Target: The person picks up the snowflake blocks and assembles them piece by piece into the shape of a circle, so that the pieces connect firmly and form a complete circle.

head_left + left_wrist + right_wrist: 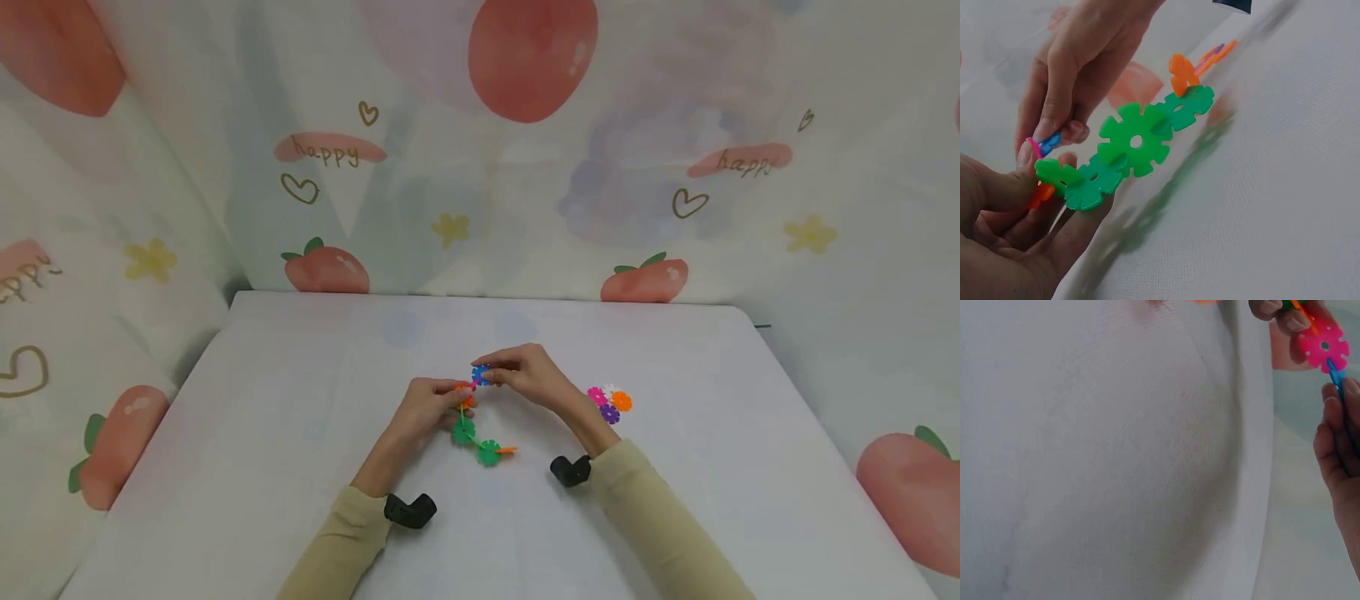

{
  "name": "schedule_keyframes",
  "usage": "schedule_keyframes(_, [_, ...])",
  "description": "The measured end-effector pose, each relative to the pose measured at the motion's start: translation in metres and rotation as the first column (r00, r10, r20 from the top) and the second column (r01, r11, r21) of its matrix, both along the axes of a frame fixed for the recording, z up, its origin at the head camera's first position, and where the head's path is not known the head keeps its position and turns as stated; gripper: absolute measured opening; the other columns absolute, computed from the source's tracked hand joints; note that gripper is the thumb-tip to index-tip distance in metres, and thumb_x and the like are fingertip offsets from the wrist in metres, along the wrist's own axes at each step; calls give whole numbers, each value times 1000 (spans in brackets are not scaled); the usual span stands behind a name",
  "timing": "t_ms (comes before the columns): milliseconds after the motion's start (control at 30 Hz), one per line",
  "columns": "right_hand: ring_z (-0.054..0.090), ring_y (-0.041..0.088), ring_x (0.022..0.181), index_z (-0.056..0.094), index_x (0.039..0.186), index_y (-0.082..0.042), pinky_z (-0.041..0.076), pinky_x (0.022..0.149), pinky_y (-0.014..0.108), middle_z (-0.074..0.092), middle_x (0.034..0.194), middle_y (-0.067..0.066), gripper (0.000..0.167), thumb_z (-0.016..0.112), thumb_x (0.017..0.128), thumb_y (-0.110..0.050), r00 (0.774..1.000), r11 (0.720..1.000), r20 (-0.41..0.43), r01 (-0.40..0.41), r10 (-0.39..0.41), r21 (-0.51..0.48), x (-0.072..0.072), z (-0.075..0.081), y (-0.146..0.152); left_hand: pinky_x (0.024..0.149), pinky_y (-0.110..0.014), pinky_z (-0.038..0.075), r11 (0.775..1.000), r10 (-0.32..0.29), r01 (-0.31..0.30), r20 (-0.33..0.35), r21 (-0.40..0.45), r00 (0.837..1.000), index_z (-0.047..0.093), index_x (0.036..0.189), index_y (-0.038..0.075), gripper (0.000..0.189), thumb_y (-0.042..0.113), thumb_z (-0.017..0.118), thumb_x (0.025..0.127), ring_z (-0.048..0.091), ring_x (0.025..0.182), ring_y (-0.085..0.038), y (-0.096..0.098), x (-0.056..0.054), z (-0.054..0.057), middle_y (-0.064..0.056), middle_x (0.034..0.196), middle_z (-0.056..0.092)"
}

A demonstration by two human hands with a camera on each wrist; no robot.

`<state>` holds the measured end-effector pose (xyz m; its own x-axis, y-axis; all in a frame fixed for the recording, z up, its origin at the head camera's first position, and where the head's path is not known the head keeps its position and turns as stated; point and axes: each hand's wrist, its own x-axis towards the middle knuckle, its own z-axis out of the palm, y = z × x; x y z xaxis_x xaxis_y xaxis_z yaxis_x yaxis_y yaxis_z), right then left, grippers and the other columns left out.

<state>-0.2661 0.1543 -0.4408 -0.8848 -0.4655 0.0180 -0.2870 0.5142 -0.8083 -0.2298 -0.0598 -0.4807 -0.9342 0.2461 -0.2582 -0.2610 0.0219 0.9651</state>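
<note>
A curved chain of notched snowflake discs hangs from my left hand (429, 407), which pinches it near its upper end. Green discs (464, 431) form its middle, and an orange disc (507, 451) stands edge-on at the lower end. Between thumb and fingers my right hand (534, 374) holds a blue disc (480, 375). In the right wrist view the edge of that blue disc meets a pink disc (1324, 346) at the chain's upper end. Left fingers partly hide an orange disc (1041, 195) beside the pink one.
Several loose discs, including an orange disc (621, 402) and a purple disc (610, 414), lie on the white table (300, 433) beside my right forearm. Black wrist cameras (411, 511) sit on both sleeves. A printed curtain (480, 208) hangs behind the table.
</note>
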Motion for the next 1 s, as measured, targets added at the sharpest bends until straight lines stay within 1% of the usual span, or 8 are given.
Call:
schedule_keyframes(167, [71, 32, 89, 74, 128, -10, 61, 79, 35, 78, 105, 7, 29, 67, 100, -12, 1000, 1000, -16, 4, -4, -2, 0, 1, -5, 77, -28, 63, 1000, 12, -12, -6, 8, 1000, 71, 124, -3, 30, 16, 67, 101, 75, 82, -16, -4, -2, 2, -13, 100, 77])
schedule_keyframes(267, [70, 32, 87, 69, 134, -8, 57, 73, 27, 77, 97, 9, 34, 67, 100, -13, 999, 1000, -44, 11, -11, 10, 0, 1, -4, 85, -34, 63, 999, -17, 17, 4, 46, 1000, 65, 130, -5, 35, 15, 66, 101, 76, 89, -20, -5, -2, 2, -17, 108, 75])
schedule_keyframes(367, [71, 31, 86, 66, 135, -7, 56, 72, 25, 76, 95, 13, 34, 66, 102, -14, 997, 999, -64, 34, -32, 22, 0, 1, 0, 95, -41, 59, 995, -54, 53, 13, 82, 998, 57, 136, -6, 40, 13, 65, 102, 76, 99, -27, -5, -3, 1, -21, 116, 73])
schedule_keyframes(467, [71, 30, 85, 68, 131, -6, 57, 73, 26, 76, 95, 13, 30, 65, 102, -14, 995, 997, -68, 72, -70, 38, 1, 2, 8, 105, -43, 54, 996, -75, 76, -14, 42, 997, 55, 137, -4, 41, 16, 64, 102, 75, 106, -27, -5, -3, 0, -19, 116, 75])
schedule_keyframes(567, [70, 30, 86, 70, 127, -4, 57, 75, 26, 76, 97, 13, 26, 64, 102, -13, 994, 994, -63, 95, -92, 45, 2, 2, 19, 110, -44, 50, 997, -70, 69, -50, -19, 996, 54, 142, 1, 45, 19, 64, 102, 74, 106, -24, -6, -4, -2, -15, 111, 77])
schedule_keyframes(767, [70, 30, 88, 72, 122, -3, 58, 78, 26, 76, 99, 12, 24, 62, 103, -12, 991, 991, -64, 119, -115, 61, 7, 2, 43, 107, -42, 53, 998, -50, 47, -65, -51, 997, 52, 149, 5, 52, 18, 65, 102, 74, 106, -24, -9, -5, -5, -14, 114, 76])
schedule_keyframes(867, [70, 30, 88, 72, 120, -3, 57, 78, 26, 76, 99, 12, 22, 63, 102, -12, 990, 989, -75, 126, -120, 82, 11, 2, 57, 108, -42, 52, 994, -46, 38, -81, -100, 996, 56, 146, 4, 49, 20, 67, 101, 69, 116, -24, -11, -5, -5, -12, 122, 73])
schedule_keyframes(1000, [69, 28, 87, 73, 118, -3, 57, 77, 25, 77, 99, 12, 20, 63, 102, -11, 988, 983, -85, 139, -129, 120, 15, 2, 76, 115, -47, 45, 990, -39, 26, -91, -137, 995, 63, 140, 5, 46, 25, 68, 100, 58, 131, -27, -14, -6, -4, -8, 126, 73])
